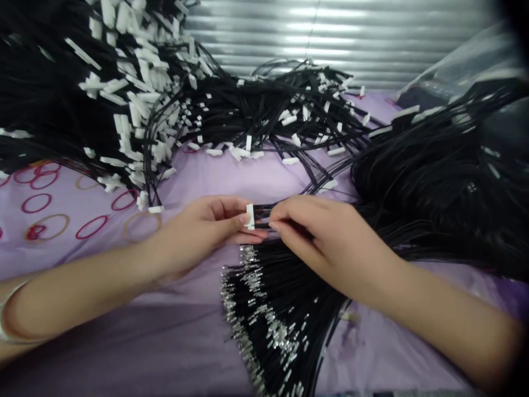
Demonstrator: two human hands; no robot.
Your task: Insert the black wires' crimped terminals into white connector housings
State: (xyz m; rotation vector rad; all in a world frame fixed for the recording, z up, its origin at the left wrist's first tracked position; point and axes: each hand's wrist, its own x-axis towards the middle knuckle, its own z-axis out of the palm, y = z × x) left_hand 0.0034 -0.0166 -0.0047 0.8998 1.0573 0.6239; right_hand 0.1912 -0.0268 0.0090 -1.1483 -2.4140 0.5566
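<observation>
Between the thumb and fingers of my left hand (217, 220) is a small white connector housing (250, 216), upright at the middle of the view. Several black wires (261, 210) run from its right side toward my right hand (312, 226), which pinches a black wire close to the housing. Whether that wire's end sits inside the housing is too small to tell. Just below both hands, a fanned bundle of loose black wires (285, 292) with bare silver crimped terminals (250, 281) lies on the purple cloth (185, 325).
A large heap of black cables with white connectors (144, 99) rises at the left. More finished cables (256, 110) lie along the back, before a ribbed metallic surface (330, 33). Red and yellow rubber bands (93, 226) are scattered left. A thick black wire bundle (430, 176) lies right.
</observation>
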